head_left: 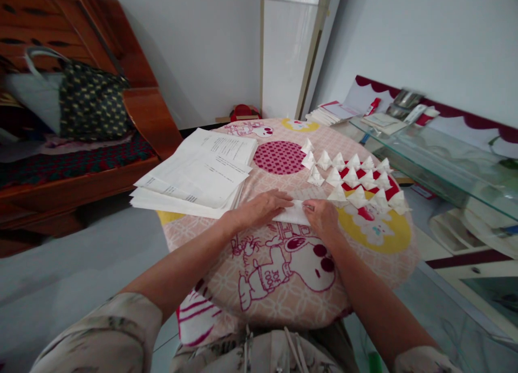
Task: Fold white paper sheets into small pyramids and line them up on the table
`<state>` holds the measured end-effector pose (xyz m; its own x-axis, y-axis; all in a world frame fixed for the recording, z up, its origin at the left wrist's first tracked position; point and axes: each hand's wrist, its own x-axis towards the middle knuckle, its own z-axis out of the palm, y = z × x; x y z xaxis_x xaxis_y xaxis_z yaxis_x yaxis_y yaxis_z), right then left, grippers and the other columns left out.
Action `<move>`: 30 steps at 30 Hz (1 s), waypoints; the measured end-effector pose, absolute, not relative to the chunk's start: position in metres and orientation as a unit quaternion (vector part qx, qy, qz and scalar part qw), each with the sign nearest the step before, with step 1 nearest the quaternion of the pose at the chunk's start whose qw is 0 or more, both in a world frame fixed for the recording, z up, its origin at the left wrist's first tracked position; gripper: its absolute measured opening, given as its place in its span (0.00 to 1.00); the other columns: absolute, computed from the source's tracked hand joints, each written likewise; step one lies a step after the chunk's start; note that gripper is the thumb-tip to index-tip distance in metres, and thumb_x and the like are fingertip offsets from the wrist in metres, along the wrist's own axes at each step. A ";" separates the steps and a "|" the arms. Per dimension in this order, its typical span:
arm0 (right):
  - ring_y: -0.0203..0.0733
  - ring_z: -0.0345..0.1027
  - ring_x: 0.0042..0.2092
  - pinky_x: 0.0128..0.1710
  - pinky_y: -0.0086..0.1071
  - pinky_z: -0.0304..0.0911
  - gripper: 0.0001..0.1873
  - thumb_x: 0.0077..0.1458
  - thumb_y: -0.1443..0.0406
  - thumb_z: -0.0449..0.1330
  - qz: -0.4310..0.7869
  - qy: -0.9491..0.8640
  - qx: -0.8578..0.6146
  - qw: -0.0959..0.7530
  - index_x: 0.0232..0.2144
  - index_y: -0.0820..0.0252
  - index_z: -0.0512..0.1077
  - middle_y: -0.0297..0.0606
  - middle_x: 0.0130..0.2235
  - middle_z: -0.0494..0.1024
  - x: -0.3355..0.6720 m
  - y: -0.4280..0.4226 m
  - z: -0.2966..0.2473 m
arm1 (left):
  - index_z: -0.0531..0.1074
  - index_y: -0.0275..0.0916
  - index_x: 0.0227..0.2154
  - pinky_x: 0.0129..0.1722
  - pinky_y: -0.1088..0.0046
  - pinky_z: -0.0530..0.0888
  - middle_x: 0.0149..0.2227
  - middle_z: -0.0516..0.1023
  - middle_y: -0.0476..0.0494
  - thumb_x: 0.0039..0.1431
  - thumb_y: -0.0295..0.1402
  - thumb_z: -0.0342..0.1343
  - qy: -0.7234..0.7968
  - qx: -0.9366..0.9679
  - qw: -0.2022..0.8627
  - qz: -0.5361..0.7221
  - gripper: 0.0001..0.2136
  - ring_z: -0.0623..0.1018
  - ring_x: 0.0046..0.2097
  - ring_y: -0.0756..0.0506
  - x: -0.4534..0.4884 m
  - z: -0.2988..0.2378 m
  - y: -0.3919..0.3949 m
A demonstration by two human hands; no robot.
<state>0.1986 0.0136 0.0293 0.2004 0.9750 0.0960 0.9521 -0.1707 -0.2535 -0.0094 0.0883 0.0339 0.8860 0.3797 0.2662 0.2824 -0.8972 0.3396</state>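
Note:
A small folded white paper (292,213) lies on the round table with its pink cartoon cloth (283,276). My left hand (261,208) lies flat on the paper's left part, fingers stretched out and pressing down. My right hand (321,216) rests on the paper's right end, fingers curled and pinching its edge. Just beyond my right hand, several small folded white paper shapes (356,178) sit in rows on the cloth. A stack of printed white sheets (198,173) lies at the table's left side.
A wooden bench (81,162) with a dark patterned bag (91,100) stands at the left. A tall white appliance (287,49) is against the back wall. A glass-topped table (445,157) with papers and small items runs along the right.

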 end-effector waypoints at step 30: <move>0.38 0.69 0.23 0.25 0.28 0.61 0.12 0.51 0.67 0.56 0.221 -0.625 -0.657 0.360 0.32 0.64 0.80 0.37 0.24 0.78 0.193 0.012 0.035 | 0.57 0.34 0.66 0.67 0.61 0.58 0.68 0.61 0.28 0.70 0.53 0.40 0.237 0.970 0.015 0.057 0.32 0.60 0.70 0.37 -0.014 0.011 0.042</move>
<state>0.1926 0.0118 0.0347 0.1216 0.9798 0.1586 0.6615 0.0391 -0.7489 -0.0136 0.0417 0.0112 0.8814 0.4610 0.1031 0.4575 -0.8874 0.0568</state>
